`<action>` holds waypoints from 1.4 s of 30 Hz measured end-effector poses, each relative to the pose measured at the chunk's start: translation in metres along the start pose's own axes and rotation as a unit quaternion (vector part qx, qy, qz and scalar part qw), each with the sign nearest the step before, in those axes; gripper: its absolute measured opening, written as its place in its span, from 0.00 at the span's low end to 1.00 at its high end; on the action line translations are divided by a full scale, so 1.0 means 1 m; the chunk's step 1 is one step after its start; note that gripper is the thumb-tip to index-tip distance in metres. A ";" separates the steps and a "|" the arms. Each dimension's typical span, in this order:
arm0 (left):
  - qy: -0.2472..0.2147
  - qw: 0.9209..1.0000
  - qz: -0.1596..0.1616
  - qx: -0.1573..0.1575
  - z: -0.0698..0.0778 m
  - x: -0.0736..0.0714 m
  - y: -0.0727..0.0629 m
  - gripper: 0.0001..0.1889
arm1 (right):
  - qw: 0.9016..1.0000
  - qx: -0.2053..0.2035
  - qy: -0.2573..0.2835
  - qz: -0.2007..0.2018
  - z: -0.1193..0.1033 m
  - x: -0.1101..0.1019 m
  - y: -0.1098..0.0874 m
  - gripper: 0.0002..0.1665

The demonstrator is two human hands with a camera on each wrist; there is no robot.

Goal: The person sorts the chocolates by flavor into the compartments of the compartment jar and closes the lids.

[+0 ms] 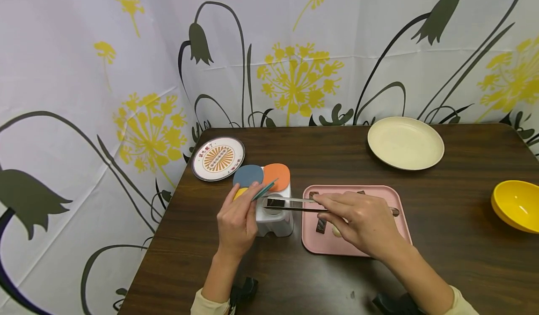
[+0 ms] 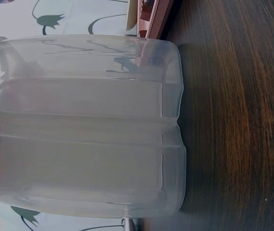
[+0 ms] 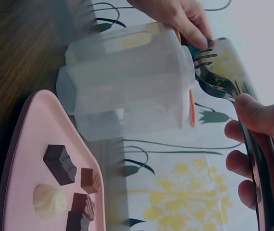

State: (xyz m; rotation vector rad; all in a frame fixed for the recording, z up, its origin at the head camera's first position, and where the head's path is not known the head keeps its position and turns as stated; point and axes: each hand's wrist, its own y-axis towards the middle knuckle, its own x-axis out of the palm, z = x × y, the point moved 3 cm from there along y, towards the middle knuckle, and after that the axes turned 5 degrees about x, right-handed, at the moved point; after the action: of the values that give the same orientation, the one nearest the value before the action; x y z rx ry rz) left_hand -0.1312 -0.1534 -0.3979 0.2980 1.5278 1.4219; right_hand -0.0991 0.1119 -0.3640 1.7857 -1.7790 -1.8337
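Observation:
My left hand [image 1: 236,220] pinches the raised teal lid [image 1: 265,190] of a translucent white container [image 1: 273,226] with blue, orange and yellow lids. In my right hand [image 1: 363,217] are metal tongs [image 1: 304,208], with a fork-shaped end in the right wrist view. A dark chocolate piece [image 1: 275,203] sits between the tong tips, over the container's uncovered opening. To the right, a pink tray [image 1: 397,233] lies partly beneath my right hand. It carries several chocolates, among them a dark one [image 3: 60,165] and a cream-white one [image 3: 49,201]. The container's side [image 2: 79,159] fills most of the left wrist view.
A patterned round plate [image 1: 218,159] lies behind the container at the left. At the back right is a cream oval plate [image 1: 406,143], and a yellow bowl [image 1: 518,206] stands at the far right. A flower-print curtain [image 1: 269,25] hangs behind the dark wooden table [image 1: 320,282].

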 end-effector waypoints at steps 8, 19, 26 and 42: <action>0.002 1.000 0.005 0.004 0.000 0.000 0.001 0.16 | 1.000 -0.004 -0.001 -0.006 -0.002 0.001 0.002 0.20; -0.001 1.000 0.007 0.001 0.000 0.000 0.000 0.17 | 1.000 0.004 -0.002 -0.018 -0.002 -0.001 0.001 0.23; -0.002 1.000 0.006 -0.003 0.000 0.000 -0.001 0.17 | 0.999 0.020 0.006 -0.042 0.000 -0.007 -0.002 0.27; -0.007 1.000 0.005 -0.006 0.000 0.001 0.000 0.15 | 0.993 0.094 -0.020 -0.069 0.026 -0.027 -0.022 0.36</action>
State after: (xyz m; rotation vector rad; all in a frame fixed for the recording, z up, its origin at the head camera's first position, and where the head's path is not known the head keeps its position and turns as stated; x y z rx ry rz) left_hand -0.1313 -0.1531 -0.3985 0.3073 1.5082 1.4339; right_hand -0.0938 0.1546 -0.3698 1.9984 -1.9487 -1.8157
